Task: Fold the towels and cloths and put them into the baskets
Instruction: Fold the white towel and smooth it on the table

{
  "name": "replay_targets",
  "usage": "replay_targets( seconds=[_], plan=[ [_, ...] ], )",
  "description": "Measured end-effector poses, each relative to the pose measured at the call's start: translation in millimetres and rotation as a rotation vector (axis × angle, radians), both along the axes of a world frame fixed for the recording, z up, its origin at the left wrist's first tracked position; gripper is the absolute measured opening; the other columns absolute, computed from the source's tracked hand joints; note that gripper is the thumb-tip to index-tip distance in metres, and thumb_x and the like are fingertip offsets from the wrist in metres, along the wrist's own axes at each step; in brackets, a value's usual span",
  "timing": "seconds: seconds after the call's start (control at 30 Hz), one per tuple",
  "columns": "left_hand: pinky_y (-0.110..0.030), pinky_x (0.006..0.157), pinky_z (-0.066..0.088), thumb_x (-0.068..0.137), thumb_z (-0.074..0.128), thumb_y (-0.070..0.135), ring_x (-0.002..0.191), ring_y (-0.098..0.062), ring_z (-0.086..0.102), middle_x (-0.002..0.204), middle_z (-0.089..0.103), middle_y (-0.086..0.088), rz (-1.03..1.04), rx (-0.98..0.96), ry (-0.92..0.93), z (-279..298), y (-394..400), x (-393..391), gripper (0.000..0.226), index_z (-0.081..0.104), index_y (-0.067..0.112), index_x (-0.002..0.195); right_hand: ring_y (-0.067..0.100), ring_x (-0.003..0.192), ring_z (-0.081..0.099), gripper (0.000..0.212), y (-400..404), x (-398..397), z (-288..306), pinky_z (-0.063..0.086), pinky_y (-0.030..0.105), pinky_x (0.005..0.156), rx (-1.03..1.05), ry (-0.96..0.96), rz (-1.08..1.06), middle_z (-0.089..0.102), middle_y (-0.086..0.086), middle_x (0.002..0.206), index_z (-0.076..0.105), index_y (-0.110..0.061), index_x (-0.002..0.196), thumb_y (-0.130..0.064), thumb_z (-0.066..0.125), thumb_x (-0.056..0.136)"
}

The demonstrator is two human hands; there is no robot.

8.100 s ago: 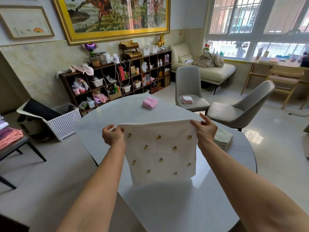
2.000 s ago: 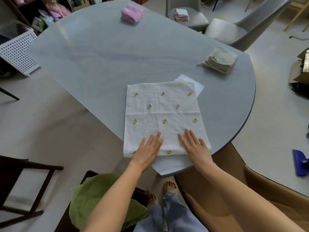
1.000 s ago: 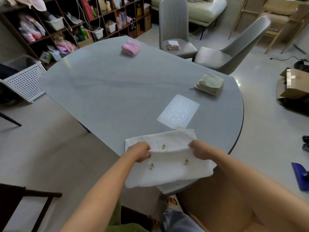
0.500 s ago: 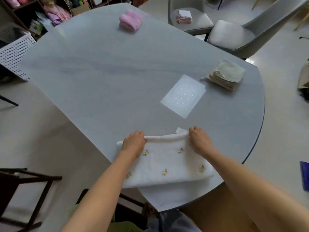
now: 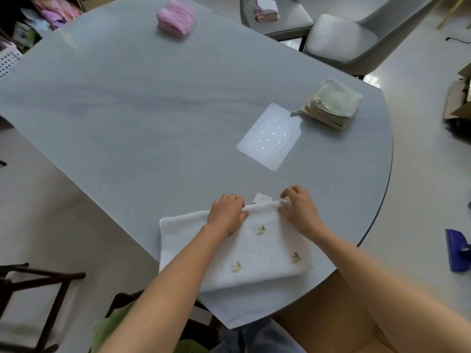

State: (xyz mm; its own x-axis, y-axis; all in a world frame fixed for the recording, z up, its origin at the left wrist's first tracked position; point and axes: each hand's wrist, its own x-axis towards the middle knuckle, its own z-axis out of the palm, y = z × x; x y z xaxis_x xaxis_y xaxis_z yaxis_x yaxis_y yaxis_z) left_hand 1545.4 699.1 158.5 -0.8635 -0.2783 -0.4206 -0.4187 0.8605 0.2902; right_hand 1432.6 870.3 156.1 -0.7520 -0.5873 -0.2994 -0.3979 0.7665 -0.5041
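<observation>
Currently the white towel [image 5: 244,248], folded and printed with small yellow motifs, lies flat at the near edge of the grey table [image 5: 153,118]. Its far folded edge runs under both hands: left hand [image 5: 225,215] has fingers curled over that edge near the middle; right hand [image 5: 298,210] pinches the same edge at the right corner, beside a small white tag [image 5: 262,198]. Farther off: green cloth stack [image 5: 331,104] right, pink towel stack [image 5: 176,17] at the far side.
</observation>
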Motion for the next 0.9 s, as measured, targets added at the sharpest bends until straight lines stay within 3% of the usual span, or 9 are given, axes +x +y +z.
replay_targets(
  seconds=[0.1, 0.23, 0.3, 0.4, 0.47, 0.57, 0.7, 0.8, 0.9],
  plan=[
    [-0.036, 0.093, 0.037, 0.099, 0.044, 0.036, 0.117, -0.026, 0.045, 0.125, 0.051, -0.005, 0.022, -0.009, -0.02, -5.5, 0.8, -1.4, 0.028, 0.053, 0.016, 0.117, 0.026, 0.109, 0.048, 0.032, 11.8, -2.4, -3.1, 0.037, 0.029, 0.086, -0.015, -0.097, -0.135, 0.05, 0.009, 0.117, 0.057, -0.008, 0.114, -0.018, 0.066, 0.085],
    [-0.036, 0.089, 0.035, 0.099, 0.044, 0.033, 0.113, -0.026, 0.048, 0.12, 0.055, -0.003, 0.016, -0.064, -0.031, -5.1, 3.0, -1.8, 0.023, 0.049, 0.017, 0.114, 0.023, 0.089, 0.053, 0.028, 16.6, -7.0, -0.7, 0.041, 0.032, 0.072, 0.008, -0.211, -0.141, 0.055, 0.002, 0.093, 0.055, -0.01, 0.108, -0.02, 0.065, 0.084],
    [-0.035, 0.088, 0.034, 0.097, 0.045, 0.023, 0.109, -0.025, 0.051, 0.118, 0.055, -0.002, -0.054, -0.185, 0.075, -6.3, 8.9, -1.0, 0.02, 0.049, 0.017, 0.115, 0.023, 0.086, 0.053, 0.024, 13.7, -10.9, -0.4, 0.04, 0.032, 0.068, 0.038, -0.182, -0.152, 0.055, 0.001, 0.088, 0.056, -0.011, 0.105, -0.025, 0.062, 0.087],
    [-0.036, 0.093, 0.035, 0.084, 0.046, 0.005, 0.106, -0.027, 0.058, 0.117, 0.061, -0.005, -0.155, -0.262, 0.392, -11.3, 22.5, 13.0, 0.035, 0.057, 0.015, 0.116, 0.03, 0.108, 0.05, 0.028, 8.7, -3.9, -3.9, 0.04, 0.037, 0.086, 0.085, 0.032, -0.161, 0.056, 0.011, 0.112, 0.055, -0.008, 0.116, -0.022, 0.053, 0.092],
    [-0.039, 0.102, 0.033, 0.084, 0.048, 0.003, 0.115, -0.027, 0.053, 0.126, 0.059, -0.007, -0.176, -0.235, 0.484, -17.4, 35.7, 33.0, 0.041, 0.055, 0.011, 0.125, 0.035, 0.123, 0.043, 0.036, 8.9, 15.0, -4.5, 0.034, 0.04, 0.101, 0.022, 0.233, -0.169, 0.049, 0.017, 0.131, 0.051, -0.005, 0.128, -0.018, 0.05, 0.094],
    [-0.047, 0.113, 0.021, 0.096, 0.038, 0.017, 0.137, -0.029, 0.035, 0.148, 0.042, -0.009, -0.121, -0.231, 0.399, -27.4, 51.0, 64.4, 0.049, 0.04, 0.007, 0.143, 0.032, 0.139, 0.031, 0.046, 10.8, 65.4, -8.6, 0.02, 0.04, 0.112, -0.075, 0.417, -0.012, 0.038, 0.016, 0.149, 0.043, -0.007, 0.14, -0.025, 0.039, 0.098],
    [-0.053, 0.116, 0.006, 0.1, 0.009, 0.048, 0.145, -0.033, 0.018, 0.157, 0.025, -0.009, 0.054, -0.288, 0.151, -40.8, 47.1, 80.7, 0.064, 0.023, 0.011, 0.151, 0.018, 0.147, -0.002, 0.057, 14.4, 108.3, -34.8, -0.003, 0.036, 0.118, 0.075, 0.336, 0.273, 0.007, 0.006, 0.16, 0.011, -0.021, 0.153, -0.046, 0.015, 0.102],
    [-0.057, 0.112, -0.014, 0.09, 0.0, 0.067, 0.147, -0.036, 0.001, 0.162, 0.003, -0.005, 0.227, -0.3, 0.069, -44.8, 43.0, 80.8, 0.076, 0.004, 0.026, 0.154, 0.017, 0.146, -0.016, 0.064, 29.8, 100.0, -46.5, -0.011, 0.038, 0.118, 0.163, 0.324, 0.252, -0.012, 0.001, 0.16, -0.005, -0.028, 0.153, -0.054, 0.018, 0.099],
    [-0.06, 0.109, -0.017, 0.085, -0.003, 0.072, 0.146, -0.036, -0.014, 0.161, -0.014, -0.006, 0.282, -0.301, 0.022, -45.6, 40.6, 76.2, 0.078, -0.015, 0.032, 0.151, 0.016, 0.145, -0.021, 0.067, 44.7, 89.3, -45.6, -0.012, 0.038, 0.118, 0.212, 0.334, 0.199, -0.02, 0.002, 0.159, -0.011, -0.028, 0.152, -0.056, 0.018, 0.098]
  ],
)
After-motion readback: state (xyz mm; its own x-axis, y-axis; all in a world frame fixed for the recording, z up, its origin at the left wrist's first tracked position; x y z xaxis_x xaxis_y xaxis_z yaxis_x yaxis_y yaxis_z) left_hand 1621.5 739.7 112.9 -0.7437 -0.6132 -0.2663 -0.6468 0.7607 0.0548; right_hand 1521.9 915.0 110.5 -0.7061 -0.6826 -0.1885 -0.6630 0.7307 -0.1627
